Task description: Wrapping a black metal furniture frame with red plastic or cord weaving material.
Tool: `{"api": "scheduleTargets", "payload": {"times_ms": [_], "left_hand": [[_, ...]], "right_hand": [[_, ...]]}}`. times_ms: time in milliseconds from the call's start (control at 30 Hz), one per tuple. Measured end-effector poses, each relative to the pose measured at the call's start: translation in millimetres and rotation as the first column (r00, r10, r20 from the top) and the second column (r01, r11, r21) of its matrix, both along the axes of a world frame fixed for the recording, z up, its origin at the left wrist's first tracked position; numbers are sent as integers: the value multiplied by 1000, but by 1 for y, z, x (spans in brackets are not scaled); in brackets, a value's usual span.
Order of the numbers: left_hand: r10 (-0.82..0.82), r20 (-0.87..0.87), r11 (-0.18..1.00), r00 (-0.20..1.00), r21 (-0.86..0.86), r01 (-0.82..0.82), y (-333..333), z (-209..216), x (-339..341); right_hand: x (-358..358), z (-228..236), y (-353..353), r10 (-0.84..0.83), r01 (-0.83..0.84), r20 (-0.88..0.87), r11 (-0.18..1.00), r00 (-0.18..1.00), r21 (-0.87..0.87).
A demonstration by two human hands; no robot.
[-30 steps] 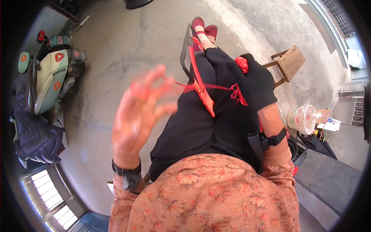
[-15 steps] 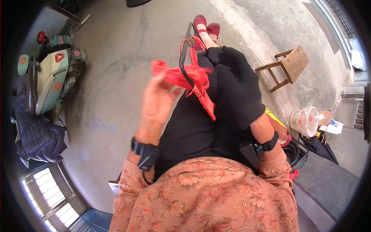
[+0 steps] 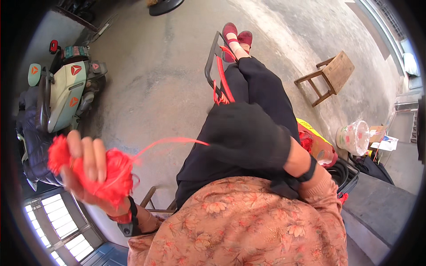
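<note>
My left hand (image 3: 86,170) is raised out to the left and grips a fluffy bundle of red string (image 3: 111,177). A thin red strand (image 3: 171,142) runs from the bundle to my right hand (image 3: 248,137), which wears a black glove and is closed on the strand above my lap. A black metal frame wound with red cord (image 3: 219,73) leans along my legs, reaching to my red shoes (image 3: 237,33). I sit in black trousers and a floral top.
A pale green scooter (image 3: 64,91) with a dark jacket over it stands at the left. A small wooden stool (image 3: 330,75) is at the right, with a plastic-wrapped tub (image 3: 353,137) and a yellow and red bag (image 3: 317,144) nearby. Concrete floor all around.
My left hand has swung down and out to the left, carrying the red bundle away from the frame and drawing a strand taut. My gloved right hand moved toward my lap.
</note>
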State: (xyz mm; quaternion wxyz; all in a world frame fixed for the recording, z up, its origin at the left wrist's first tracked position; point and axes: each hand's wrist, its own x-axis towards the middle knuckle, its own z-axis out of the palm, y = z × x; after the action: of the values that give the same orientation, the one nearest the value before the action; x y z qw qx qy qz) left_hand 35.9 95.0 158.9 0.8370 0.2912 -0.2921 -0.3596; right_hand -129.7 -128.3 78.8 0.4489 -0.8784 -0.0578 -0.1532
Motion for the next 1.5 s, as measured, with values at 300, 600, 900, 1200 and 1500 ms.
{"api": "scheduleTargets", "payload": {"times_ms": [300,600,900,1200,1500], "left_hand": [[-18,231,706,973,692,-151,-68,-117,-13],[33,598,653,801,594,-470,-126,-167,-49],[258,525,751,811,420,-510,-85,-105,14],[-317,884,614,343,467,-636,-128,-153,-11],[57,406,716,912,620,-321,-100,-111,-13]], "right_hand": [[-75,6,6,64,180,-260,562,963,807],[-98,12,3,141,195,-311,524,940,829],[-23,-19,-70,-658,635,-73,683,750,361],[30,-76,-41,-419,499,-320,836,850,231],[10,-99,-72,-522,119,150,446,840,887]]}}
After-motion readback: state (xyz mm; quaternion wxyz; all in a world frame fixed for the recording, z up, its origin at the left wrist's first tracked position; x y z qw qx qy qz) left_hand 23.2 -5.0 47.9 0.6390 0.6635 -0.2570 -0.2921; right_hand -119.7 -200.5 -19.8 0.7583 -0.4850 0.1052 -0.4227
